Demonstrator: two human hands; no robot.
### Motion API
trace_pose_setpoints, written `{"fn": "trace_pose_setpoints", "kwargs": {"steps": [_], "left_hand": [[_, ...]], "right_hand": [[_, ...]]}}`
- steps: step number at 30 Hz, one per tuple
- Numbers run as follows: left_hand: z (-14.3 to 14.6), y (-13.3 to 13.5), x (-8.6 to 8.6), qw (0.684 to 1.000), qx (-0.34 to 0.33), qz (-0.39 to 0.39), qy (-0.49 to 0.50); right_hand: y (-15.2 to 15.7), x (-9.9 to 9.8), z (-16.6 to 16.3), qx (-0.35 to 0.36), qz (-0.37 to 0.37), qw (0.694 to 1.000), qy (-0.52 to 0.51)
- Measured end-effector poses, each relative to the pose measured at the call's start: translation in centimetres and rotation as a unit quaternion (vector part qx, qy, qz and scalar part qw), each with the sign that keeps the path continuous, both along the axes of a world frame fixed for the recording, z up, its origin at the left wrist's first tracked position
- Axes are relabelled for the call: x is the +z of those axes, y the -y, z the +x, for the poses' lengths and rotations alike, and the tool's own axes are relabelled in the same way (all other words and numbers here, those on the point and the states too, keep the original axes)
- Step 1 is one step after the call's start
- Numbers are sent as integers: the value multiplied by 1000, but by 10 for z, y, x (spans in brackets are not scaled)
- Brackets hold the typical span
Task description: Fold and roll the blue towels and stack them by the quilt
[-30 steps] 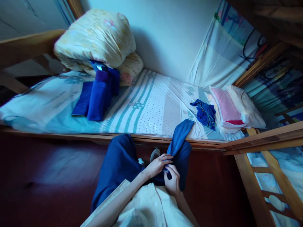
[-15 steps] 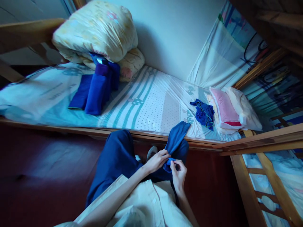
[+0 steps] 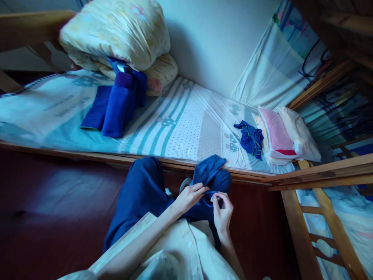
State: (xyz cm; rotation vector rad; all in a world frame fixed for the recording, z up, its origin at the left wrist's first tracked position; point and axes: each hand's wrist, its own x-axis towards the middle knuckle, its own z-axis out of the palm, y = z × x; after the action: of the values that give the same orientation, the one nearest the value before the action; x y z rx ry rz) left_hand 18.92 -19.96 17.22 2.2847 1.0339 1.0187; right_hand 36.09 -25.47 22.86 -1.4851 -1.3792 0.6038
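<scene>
The blue cloth (image 3: 207,169), likely soft and best held by its edge, is pinched by closed fingers (image 3: 200,191) of the left hand (image 3: 190,198) and right hand (image 3: 223,212).

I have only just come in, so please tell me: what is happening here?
Someone's left hand lies on a blue cloth, while the right hand pinches at its near end. On the bed, a crumpled blue bundle lies beside a pink pillow, and blue fabric lies before a bulky quilt.

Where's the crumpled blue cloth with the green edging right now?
In the head view, the crumpled blue cloth lies right of centre on the bed, just left of the pink pillow, beyond the right hand.
</scene>
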Motion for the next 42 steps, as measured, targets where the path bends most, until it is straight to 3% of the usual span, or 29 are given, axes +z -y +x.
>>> {"fn": "trace_pose_setpoints", "kwargs": {"steps": [6, 14, 21, 27, 33, 42], "left_hand": [[-13, -5, 7, 999, 20, -40, 10], [-33, -18, -3, 989, -2, -144, -43], [-71, -30, -3, 983, 76, -164, -25], [-103, -34, 2, 978, 136, -150, -43], [-133, -24, 18, 963, 227, -137, -35], [-168, -6, 65, 926, 374, -60, 5]], "right_hand": [[-6, 15, 0, 40, 47, 996, 58], [-8, 21, 2, 50, 72, 992, 91], [-17, 28, 28, -30, 143, 981, 127], [-27, 29, 55, -116, 139, 979, 96], [-34, 37, 81, -191, 174, 963, 78], [-33, 55, 121, -267, 201, 938, 90]]}}
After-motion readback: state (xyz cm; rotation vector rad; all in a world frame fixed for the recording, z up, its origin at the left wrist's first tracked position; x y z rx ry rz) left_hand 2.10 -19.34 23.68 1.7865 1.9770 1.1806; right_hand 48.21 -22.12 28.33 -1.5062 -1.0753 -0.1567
